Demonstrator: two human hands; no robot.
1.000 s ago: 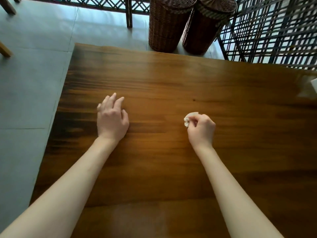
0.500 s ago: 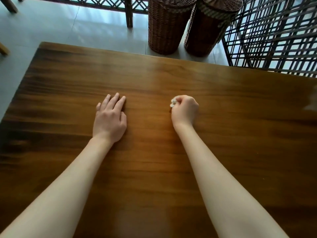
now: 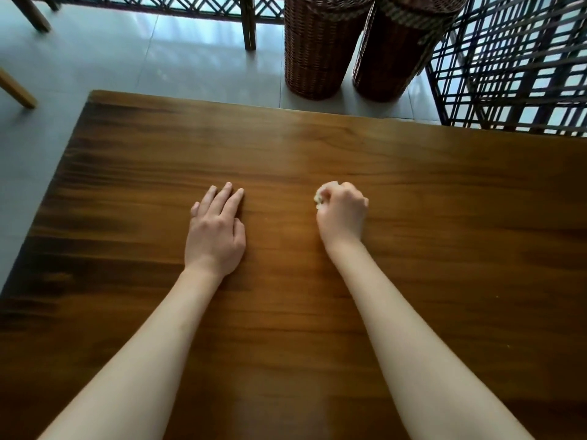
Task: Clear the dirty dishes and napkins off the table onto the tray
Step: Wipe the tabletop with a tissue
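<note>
Wooden bench (image 3: pixel 317 312) fills the frame. Left of centre, the left hand (image 3: pixel 216 236) lies flat, fingers (image 3: pixel 224 198) straight. Right of centre, the right hand (image 3: pixel 341 214) clenches a crumpled white napkin (image 3: pixel 319 196) against the bench.

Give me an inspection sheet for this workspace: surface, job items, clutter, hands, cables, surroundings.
Surface: wooden table, glossy, dark grain.
Job's things: one crumpled white napkin, balled in the right hand; no tray or dishes in view.
Clutter: nothing seen.
Hands: left hand flat on the table, fingers straight, holding nothing; right hand in a closed grip round the napkin, low over the table.
Cables: nothing seen.
Surroundings: two wicker baskets on the tiled floor beyond the far edge; dark lattice screen at right; wooden furniture legs at left.
</note>
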